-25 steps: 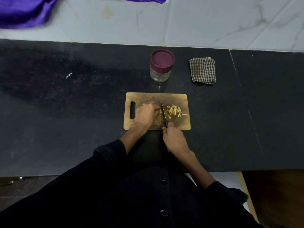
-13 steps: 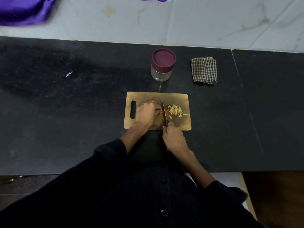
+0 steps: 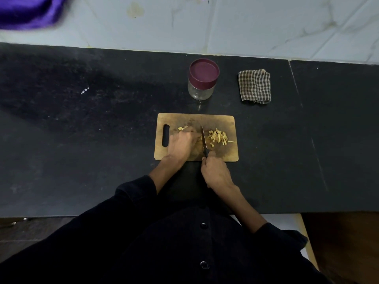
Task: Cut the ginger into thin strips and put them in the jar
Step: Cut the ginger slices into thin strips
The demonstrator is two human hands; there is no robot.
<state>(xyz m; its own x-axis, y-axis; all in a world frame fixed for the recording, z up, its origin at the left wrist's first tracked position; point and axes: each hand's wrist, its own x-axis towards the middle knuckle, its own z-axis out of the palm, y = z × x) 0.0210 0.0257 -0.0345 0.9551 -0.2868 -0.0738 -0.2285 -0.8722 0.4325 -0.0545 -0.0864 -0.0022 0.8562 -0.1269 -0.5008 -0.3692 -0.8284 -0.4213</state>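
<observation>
Currently your left hand (image 3: 181, 143) presses uncut ginger (image 3: 183, 128) flat; your right hand (image 3: 215, 171) grips the knife (image 3: 204, 140) beside pale yellow strips (image 3: 218, 137) on the board (image 3: 225, 121).

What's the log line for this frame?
phase: cutting | right hand: grips knife | left hand: holds ginger on board | strips: on board | jar: lidded

Pale ginger strips (image 3: 218, 136) heaped; lidded jar (image 3: 202, 78) upright
</observation>
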